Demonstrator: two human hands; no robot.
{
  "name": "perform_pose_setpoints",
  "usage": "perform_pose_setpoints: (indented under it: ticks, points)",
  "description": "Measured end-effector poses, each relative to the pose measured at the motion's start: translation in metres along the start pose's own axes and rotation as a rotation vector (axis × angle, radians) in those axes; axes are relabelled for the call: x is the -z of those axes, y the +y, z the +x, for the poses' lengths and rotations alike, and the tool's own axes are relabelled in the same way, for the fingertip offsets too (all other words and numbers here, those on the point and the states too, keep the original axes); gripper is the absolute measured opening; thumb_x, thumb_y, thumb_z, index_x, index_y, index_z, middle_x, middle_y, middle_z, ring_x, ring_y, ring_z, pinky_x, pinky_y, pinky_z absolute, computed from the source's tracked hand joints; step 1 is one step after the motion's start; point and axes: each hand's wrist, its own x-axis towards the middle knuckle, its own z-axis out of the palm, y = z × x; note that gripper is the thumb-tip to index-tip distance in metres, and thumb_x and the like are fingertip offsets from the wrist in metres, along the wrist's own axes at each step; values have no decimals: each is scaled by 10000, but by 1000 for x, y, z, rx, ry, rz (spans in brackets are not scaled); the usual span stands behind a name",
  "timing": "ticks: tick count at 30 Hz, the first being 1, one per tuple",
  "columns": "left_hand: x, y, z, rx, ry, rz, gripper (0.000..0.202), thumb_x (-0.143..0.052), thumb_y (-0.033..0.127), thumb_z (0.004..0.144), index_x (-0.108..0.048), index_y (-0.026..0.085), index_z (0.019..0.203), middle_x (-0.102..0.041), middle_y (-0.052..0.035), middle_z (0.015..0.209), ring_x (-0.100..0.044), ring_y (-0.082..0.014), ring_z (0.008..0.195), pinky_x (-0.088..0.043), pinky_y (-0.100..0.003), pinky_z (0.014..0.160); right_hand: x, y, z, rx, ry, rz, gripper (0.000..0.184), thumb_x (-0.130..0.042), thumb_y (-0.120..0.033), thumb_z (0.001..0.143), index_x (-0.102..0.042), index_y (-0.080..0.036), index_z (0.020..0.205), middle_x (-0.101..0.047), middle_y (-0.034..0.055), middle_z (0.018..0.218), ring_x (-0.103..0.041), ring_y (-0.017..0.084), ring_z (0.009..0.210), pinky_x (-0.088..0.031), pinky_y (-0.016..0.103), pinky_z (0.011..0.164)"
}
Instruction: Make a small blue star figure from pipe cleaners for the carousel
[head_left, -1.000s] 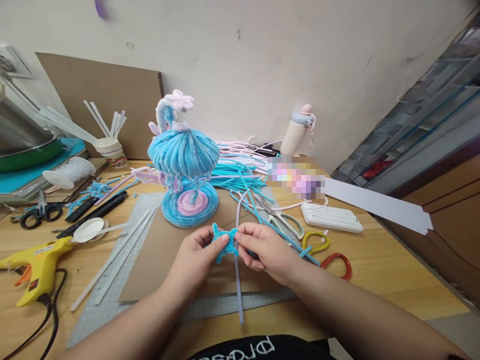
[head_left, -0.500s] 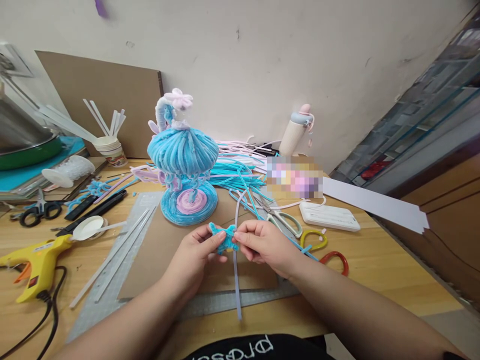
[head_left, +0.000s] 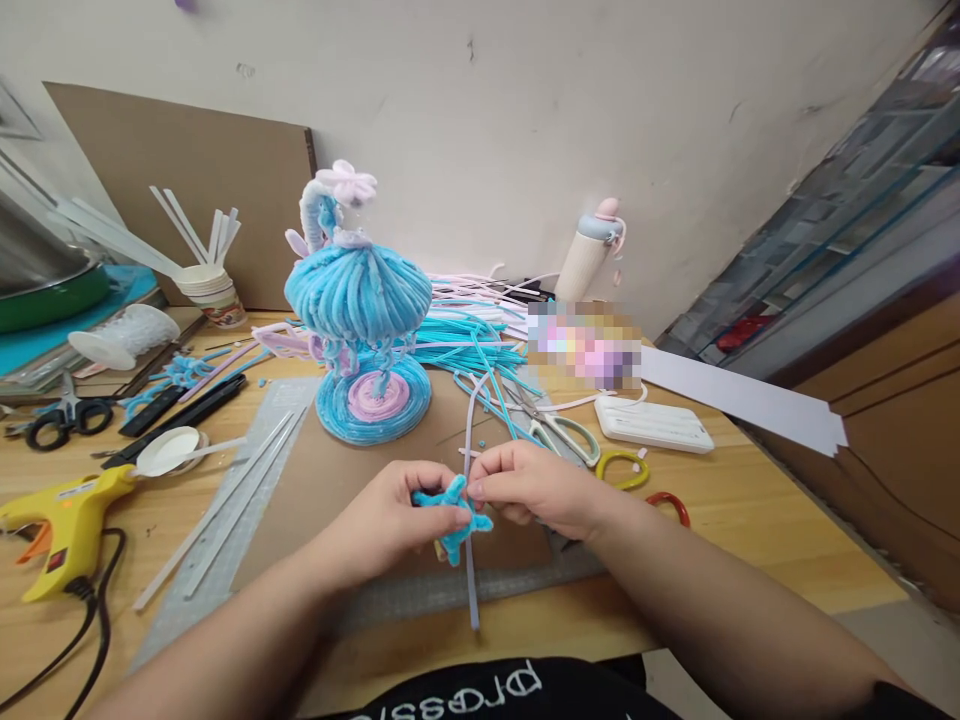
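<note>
The left hand (head_left: 401,510) pinches a fuzzy blue star (head_left: 458,537) above the brown board (head_left: 315,490). The right hand (head_left: 529,487) is curled up close beside the star, but I can't tell what it holds

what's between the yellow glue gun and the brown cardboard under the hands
Two translucent sticks and a strip of grey mat, seen in the head view.

There is low room over the flat brown cardboard sheet (head_left: 289,500), left of the left hand (head_left: 416,515). The tall, fluffy blue-and-pink craft (head_left: 358,292) blocks the way ahead. Scissors with pale handles (head_left: 541,424) lie in the way past the right hand (head_left: 532,485). A thin, pale purple stick (head_left: 472,595) pokes out nearer the body.
</note>
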Motion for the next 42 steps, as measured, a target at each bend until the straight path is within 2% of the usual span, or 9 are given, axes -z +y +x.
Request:
perform_pose_setpoints:
  ticks: [4, 7, 11, 15, 19, 22, 25, 31, 42]
  points:
    - [-2, -1, 3, -127, 279, 280, 177, -692, 287, 724, -625, 159, 623, -565, 23, 561, -508, -123, 549, -375, -224, 530, -6, 0, -3, 140, 181, -226, 132, -562, -255, 785, -597, -163, 697, -417, -59, 519, -319, 73, 474, -224, 221, 462]
    - [-3, -5, 5, -93, 396, 98, 187, -702, 324, 724, -614, 166, 676, -563, 34, 573, -519, -118, 531, -387, -222, 511, -11, 0, -6, 301, 292, -456, 155, -526, -236, 837, -606, -171, 721, -535, -19, 635, -454, 106, 593, -329, 234, 554]
    - [-1, -10, 8, 18, 339, -314, 159, -732, 290, 706, -641, 161, 721, -602, 25, 603, -562, -114, 521, -388, -203, 451, -11, 4, -7, 509, 312, -629, 163, -497, -216, 889, -636, -187, 808, -626, 13, 751, -554, 144, 709, -390, 259, 646]
    - [-1, -9, 11, 93, 313, -629, 74, -742, 172, 696, -679, 132, 698, -641, 15, 615, -554, -75, 528, -435, -180, 501, -10, 9, -5, 703, 326, -792, 171, -468, -182, 914, -639, -185, 906, -630, 39, 783, -560, 149, 715, -395, 261, 645]
    - [-3, -6, 10, 155, 335, -807, 36, -712, 105, 719, -693, 135, 715, -679, 6, 640, -586, -79, 542, -467, -184, 548, -13, 12, -5, 793, 378, -954, 201, -409, -156, 922, -606, -179, 950, -608, 50, 764, -540, 157, 689, -378, 272, 622]
    - [-4, -5, 9, 119, 298, -842, 44, -718, 98, 718, -694, 134, 719, -686, 4, 653, -587, -79, 541, -471, -184, 552, -15, 12, -4, 837, 382, -1021, 169, -455, -231, 907, -570, -170, 1016, -609, 61, 802, -542, 177, 719, -390, 289, 639]
    - [-5, -7, 9, 68, 224, -842, 70, -753, 143, 706, -700, 130, 750, -692, -1, 680, -589, -82, 568, -477, -184, 571, -14, 14, -2, 879, 386, -1005, 206, -521, -315, 892, -559, -170, 1033, -612, 62, 814, -543, 184, 738, -402, 292, 648]
    - [-7, -9, 4, 9, 145, -824, 172, -794, 181, 674, -692, 169, 811, -683, 0, 762, -598, -103, 684, -475, -205, 647, -12, 16, -1, 916, 387, -756, 181, -489, -237, 926, -623, -197, 1042, -626, 51, 787, -551, 158, 706, -420, 275, 651]
    - [-4, -7, 3, -168, 254, -370, 163, -795, 276, 677, -697, 180, 766, -639, 15, 717, -528, -104, 668, -412, -208, 639, -13, 12, -2, 759, 356, -536, 173, -529, -281, 913, -688, -210, 910, -633, 34, 742, -568, 147, 679, -443, 267, 640]
